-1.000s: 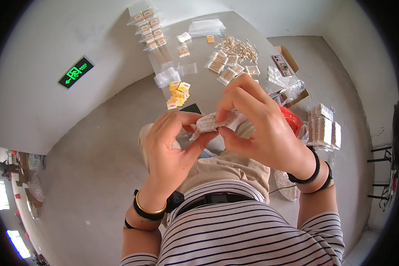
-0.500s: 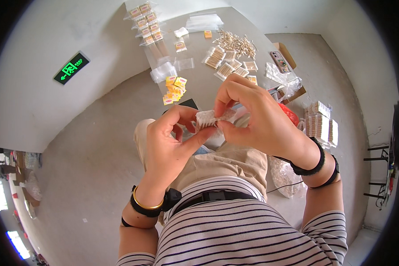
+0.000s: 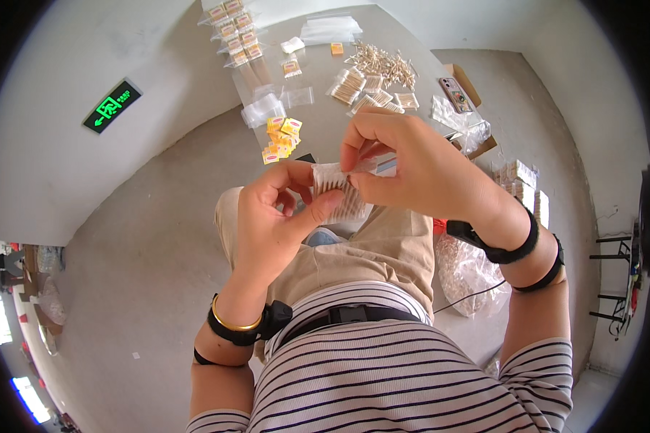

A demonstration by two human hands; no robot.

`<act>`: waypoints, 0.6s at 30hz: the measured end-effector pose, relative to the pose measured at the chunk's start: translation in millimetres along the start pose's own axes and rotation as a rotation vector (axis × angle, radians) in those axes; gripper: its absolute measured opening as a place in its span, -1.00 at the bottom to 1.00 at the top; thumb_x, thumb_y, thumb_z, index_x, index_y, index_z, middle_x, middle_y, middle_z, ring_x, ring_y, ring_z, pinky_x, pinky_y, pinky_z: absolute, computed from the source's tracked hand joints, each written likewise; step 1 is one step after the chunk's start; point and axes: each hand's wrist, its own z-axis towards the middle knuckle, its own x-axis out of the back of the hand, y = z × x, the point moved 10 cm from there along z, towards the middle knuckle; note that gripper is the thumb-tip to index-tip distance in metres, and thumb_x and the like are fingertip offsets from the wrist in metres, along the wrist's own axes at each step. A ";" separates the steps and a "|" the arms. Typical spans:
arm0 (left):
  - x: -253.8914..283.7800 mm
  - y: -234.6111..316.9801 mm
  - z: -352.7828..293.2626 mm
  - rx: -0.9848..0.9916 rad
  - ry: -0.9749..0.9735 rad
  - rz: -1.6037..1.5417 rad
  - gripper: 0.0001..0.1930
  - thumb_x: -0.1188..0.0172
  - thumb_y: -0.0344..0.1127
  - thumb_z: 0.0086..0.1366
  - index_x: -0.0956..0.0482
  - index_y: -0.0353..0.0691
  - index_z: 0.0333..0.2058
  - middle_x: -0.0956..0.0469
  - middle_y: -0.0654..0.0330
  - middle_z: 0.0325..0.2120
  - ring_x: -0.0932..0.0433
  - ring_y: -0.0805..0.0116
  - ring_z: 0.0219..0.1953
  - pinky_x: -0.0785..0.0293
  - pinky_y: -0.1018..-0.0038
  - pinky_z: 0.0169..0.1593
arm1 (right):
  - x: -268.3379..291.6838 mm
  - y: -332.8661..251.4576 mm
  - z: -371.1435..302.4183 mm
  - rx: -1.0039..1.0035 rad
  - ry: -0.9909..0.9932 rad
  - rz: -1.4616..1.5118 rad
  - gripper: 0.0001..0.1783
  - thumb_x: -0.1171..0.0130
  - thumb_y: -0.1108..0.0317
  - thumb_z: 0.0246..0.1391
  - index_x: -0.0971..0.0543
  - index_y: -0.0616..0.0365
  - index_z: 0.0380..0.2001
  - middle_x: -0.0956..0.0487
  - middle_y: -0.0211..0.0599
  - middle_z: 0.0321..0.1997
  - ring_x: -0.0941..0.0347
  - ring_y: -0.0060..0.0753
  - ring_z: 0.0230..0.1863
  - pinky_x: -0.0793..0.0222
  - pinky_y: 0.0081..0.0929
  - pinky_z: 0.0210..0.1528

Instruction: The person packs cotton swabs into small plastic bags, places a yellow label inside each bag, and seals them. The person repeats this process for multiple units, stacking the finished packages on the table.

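Note:
A small clear plastic bag [image 3: 337, 190] filled with thin wooden sticks is pinched between both my hands, above my lap. My left hand [image 3: 276, 216] grips its lower left side with thumb and fingers. My right hand [image 3: 412, 167] holds the bag's top edge from the right, fingers curled over it. I sit on a concrete floor in beige trousers and a striped shirt.
Ahead on the floor lie loose wooden sticks [image 3: 383, 63], filled clear bags [image 3: 350, 88], empty clear bags [image 3: 263, 110], small yellow packets [image 3: 282, 136], a phone [image 3: 455, 94] on a cardboard box, and stacked packs [image 3: 518, 184] at the right. A bulging clear sack [image 3: 469, 270] rests beside my right leg.
Both hands have stayed on the bag and lifted it slightly; my right fingers have shifted along its top edge.

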 end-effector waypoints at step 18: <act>-18.0 -19.2 6.1 0.229 -0.121 -0.575 -0.76 -0.44 -0.43 0.29 -0.64 -0.34 -0.11 -0.70 0.23 -0.27 -0.64 0.57 -0.26 -0.56 0.59 -0.12 | -12.3 32.4 22.0 -0.315 -0.213 0.306 -0.83 -0.16 0.41 0.08 -0.58 0.26 -0.27 -0.57 -0.49 -0.33 -0.43 -0.72 -0.29 -0.36 -0.64 -0.27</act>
